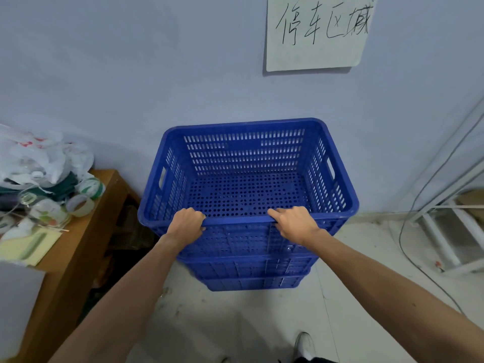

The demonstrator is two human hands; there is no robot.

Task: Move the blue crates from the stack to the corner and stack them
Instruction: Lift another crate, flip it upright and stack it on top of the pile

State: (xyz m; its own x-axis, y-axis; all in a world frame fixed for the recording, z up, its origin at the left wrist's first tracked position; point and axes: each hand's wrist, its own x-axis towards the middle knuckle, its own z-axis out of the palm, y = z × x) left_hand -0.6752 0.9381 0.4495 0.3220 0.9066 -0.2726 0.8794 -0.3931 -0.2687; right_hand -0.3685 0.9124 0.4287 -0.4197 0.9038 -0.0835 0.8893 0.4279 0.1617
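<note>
Both gripping near rim, left hand [186, 221], right hand [294, 221], top blue crate [248, 163]

This looks like a storeroom or back room of a workplace, not a home. A handwritten paper sign [318, 31] is stuck on the bare pale blue wall [131, 74], above and right of a stack of blue crates [248, 195] of the perforated plastic kind used for moving goods. Left of the crates a wooden bench [86, 247] is heaped with plastic bags [39, 158] and rolls of packing tape [80, 204]. The floor [248, 326] below the crates is pale, scuffed and littered with specks. Right of the crates, cables [429, 184] trail down the wall beside a white metal frame [445, 231].
</note>
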